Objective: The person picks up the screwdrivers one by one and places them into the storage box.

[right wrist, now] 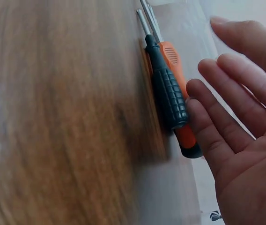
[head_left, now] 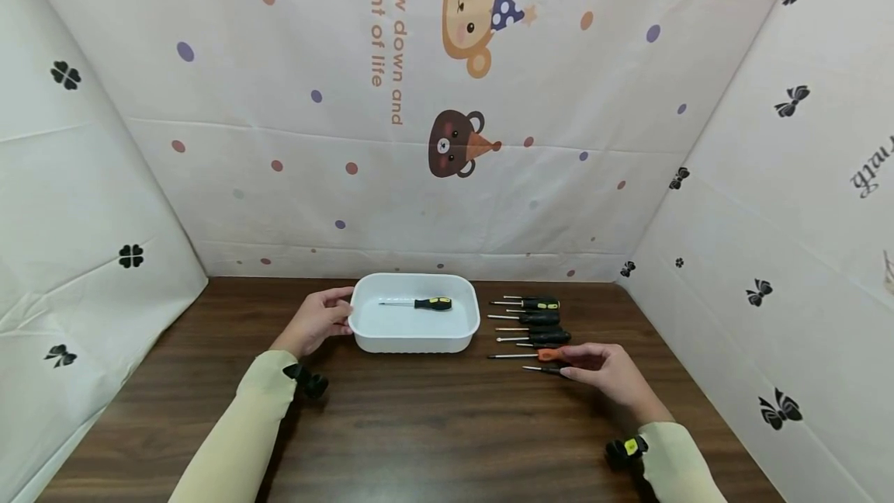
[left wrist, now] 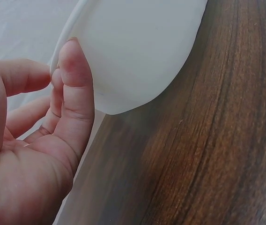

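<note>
My left hand (head_left: pixel 316 322) is at the left end of a white plastic box (head_left: pixel 412 344), its fingers and thumb holding the rim. In the left wrist view, the fingertips meet the box wall (left wrist: pixel 137 51). Inside the box lies a black and yellow screwdriver (head_left: pixel 433 303). My right hand (head_left: pixel 613 375) reaches over the nearest screwdrivers in a row, its fingers loosely extended. By its fingertips are an orange-handled screwdriver (right wrist: pixel 169 54) and a small black screwdriver (right wrist: pixel 168 96) with a ridged handle. In the right wrist view the fingers are not curled round either handle.
Several more dark-handled screwdrivers (head_left: pixel 538 318) lie right of the box, their shafts pointing left. The brown wood-grain table (head_left: pixel 419 425) meets a printed white cloth (head_left: pixel 391 200) at the back and at both sides.
</note>
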The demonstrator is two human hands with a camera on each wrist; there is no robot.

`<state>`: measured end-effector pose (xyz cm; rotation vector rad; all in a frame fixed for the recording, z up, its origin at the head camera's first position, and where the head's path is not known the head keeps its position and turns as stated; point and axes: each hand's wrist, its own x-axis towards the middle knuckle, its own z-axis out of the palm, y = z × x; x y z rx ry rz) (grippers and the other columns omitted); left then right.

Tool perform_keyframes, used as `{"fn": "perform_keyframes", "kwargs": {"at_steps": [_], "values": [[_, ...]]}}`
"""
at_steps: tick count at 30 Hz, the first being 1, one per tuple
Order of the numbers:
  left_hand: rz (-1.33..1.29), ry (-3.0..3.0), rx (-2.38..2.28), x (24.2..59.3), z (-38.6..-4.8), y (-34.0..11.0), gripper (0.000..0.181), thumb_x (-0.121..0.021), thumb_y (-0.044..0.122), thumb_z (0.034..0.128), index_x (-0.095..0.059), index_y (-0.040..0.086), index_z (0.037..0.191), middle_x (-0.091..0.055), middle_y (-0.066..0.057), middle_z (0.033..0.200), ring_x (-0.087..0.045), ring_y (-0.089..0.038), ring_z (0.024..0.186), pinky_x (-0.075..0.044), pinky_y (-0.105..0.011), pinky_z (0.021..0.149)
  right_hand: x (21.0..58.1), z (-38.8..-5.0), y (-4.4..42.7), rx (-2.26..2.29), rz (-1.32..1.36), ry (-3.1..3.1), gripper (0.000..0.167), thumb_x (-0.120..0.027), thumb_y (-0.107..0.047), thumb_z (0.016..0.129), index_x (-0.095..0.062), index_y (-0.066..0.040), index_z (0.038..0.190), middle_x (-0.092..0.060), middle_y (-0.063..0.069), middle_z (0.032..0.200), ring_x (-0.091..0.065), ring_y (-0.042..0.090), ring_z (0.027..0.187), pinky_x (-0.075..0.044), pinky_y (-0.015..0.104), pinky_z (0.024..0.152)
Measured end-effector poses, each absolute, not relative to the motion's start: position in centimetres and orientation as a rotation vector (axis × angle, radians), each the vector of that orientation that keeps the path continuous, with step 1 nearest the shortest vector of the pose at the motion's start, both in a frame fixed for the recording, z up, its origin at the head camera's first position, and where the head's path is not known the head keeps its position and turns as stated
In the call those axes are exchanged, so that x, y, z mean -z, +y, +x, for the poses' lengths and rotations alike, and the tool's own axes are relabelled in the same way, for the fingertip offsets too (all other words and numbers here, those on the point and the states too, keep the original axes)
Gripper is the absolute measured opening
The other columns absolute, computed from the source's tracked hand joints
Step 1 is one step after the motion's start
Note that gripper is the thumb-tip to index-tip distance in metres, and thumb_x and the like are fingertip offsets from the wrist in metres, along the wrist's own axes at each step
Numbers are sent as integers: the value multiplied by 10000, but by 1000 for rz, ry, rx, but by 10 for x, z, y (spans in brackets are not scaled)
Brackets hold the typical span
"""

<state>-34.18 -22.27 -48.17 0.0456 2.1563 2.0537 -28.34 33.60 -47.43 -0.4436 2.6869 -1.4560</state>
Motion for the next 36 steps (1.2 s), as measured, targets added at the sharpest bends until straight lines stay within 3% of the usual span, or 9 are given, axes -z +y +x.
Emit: {"fn": "perform_keyframes", "kwargs": {"at_steps": [6,13,26,31,36], "values": [[35,2161,-2051,480,-340,-222,558,-574,27,1008,-413,-8,1541,-639,-200,1081,-633,-151,719,-615,-271,695,475,-285,339,1363,-452,2747,391,-839,-263,854,-763,-97,1199,-749,118,1202,-704,178,1081,-571,192,812],[40,2155,-2055,479,-339,-222,551,-567,25,1013,-410,-13,1540,-647,-193,1074,-631,-149,705,-615,-274,690,477,-288,342,1151,-436,2863,350,-849,-330,839,-787,-173,1145,-769,22,1152,-675,265,1140,-558,235,856],[55,2149,-2066,480,-339,-222,544,-558,8,1006,-419,-18,1532,-654,-161,1034,-634,-142,701,-613,-269,689,478,-286,339,910,-430,2967,239,-873,-257,812,-807,-236,1040,-761,60,1161,-665,333,1151,-559,472,922],[60,2153,-2066,481,-340,-222,538,-559,8,1008,-425,-20,1528,-653,-178,1042,-634,-148,702,-615,-271,690,479,-286,336,851,-472,2992,229,-879,-237,801,-811,-217,1019,-765,77,1136,-682,327,1103,-571,453,874],[56,2159,-2058,481,-340,-222,538,-560,13,1010,-423,-20,1529,-647,-197,1062,-635,-149,709,-616,-273,695,479,-285,334,847,-454,2996,217,-887,-228,789,-813,-216,993,-770,67,1096,-690,246,1010,-564,345,782]]}}
